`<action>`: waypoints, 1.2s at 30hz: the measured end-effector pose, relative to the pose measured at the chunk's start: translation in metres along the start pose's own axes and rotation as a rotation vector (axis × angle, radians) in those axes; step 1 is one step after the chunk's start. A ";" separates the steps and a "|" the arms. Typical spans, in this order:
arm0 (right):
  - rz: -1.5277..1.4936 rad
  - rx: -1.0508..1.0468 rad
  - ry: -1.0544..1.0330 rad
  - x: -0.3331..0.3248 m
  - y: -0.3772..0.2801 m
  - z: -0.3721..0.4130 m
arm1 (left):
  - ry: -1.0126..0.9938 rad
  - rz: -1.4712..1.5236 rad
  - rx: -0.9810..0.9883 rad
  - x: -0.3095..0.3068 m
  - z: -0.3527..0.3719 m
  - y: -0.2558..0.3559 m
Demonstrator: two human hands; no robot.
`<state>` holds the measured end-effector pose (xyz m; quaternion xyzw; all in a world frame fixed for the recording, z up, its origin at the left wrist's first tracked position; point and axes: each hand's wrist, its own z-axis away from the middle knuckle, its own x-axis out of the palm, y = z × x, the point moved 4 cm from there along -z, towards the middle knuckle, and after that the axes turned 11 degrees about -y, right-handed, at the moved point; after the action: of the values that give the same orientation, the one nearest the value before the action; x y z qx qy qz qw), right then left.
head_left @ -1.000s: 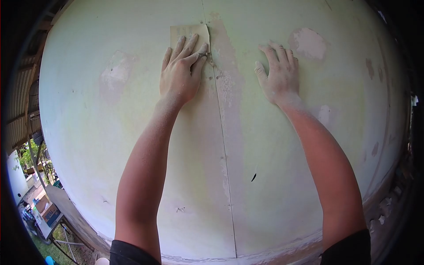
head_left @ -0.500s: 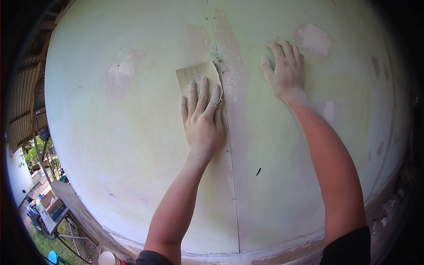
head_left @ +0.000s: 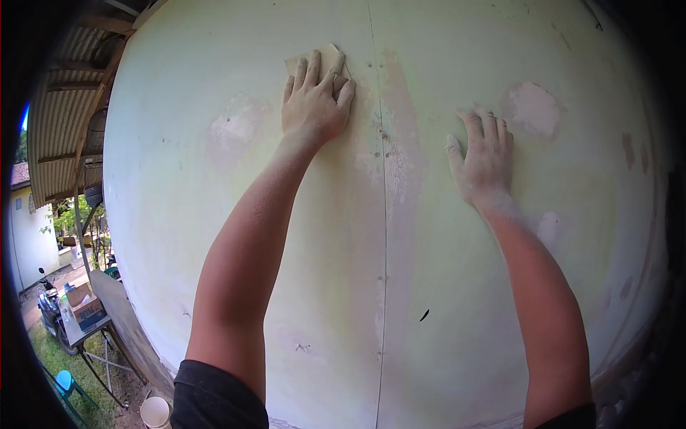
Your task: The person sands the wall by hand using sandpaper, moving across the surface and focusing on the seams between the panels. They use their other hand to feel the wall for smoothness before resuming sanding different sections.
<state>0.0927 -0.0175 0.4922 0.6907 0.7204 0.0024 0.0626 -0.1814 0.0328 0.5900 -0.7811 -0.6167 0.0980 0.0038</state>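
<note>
My left hand (head_left: 314,107), dusted with pale powder, presses a sheet of sandpaper (head_left: 292,65) flat on the pale green wall (head_left: 443,243). Its fingers point upward over the sheet, and only the sheet's upper edge and corners show past them. A vertical panel seam (head_left: 384,214) runs down the wall just right of this hand. On the other side of the seam, my right hand (head_left: 487,161) rests palm down on the wall with fingers apart and holds nothing. Close to its fingertips is a whitish filler patch (head_left: 534,109).
Another filler patch (head_left: 236,127) lies below and left of my left hand. A small dark mark (head_left: 424,314) shows low on the wall. At the far left stand a table with a cardboard box (head_left: 87,309), a motorbike (head_left: 48,304), a blue chair (head_left: 65,381) and a bucket (head_left: 155,412).
My left hand has slid the sandpaper up the wall and leftward, away from the seam. My right hand stays by the same patch. The whole view has shifted slightly.
</note>
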 end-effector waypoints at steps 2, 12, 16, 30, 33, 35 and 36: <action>0.008 0.011 -0.033 0.002 -0.001 -0.001 | -0.006 -0.004 0.001 -0.003 -0.014 -0.001; 0.007 -0.004 -0.049 0.006 0.002 -0.001 | -0.085 0.038 0.116 0.007 0.040 0.028; 0.003 -0.011 -0.039 0.006 0.003 0.000 | 0.005 0.114 0.032 0.008 -0.016 0.021; -0.042 0.055 0.004 0.004 0.006 -0.003 | -0.267 0.260 0.432 -0.002 -0.024 0.087; -0.031 0.054 -0.022 0.004 0.005 -0.004 | -0.198 0.263 0.335 0.005 -0.024 0.095; -0.024 0.052 -0.028 0.003 0.004 -0.004 | -0.127 0.281 0.270 0.005 -0.012 0.116; -0.054 0.042 -0.035 0.003 0.005 -0.005 | -0.112 0.282 0.329 0.007 -0.004 0.129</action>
<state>0.0968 -0.0142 0.4970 0.6719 0.7377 -0.0264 0.0609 -0.0548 0.0089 0.5764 -0.8418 -0.4763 0.2400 0.0834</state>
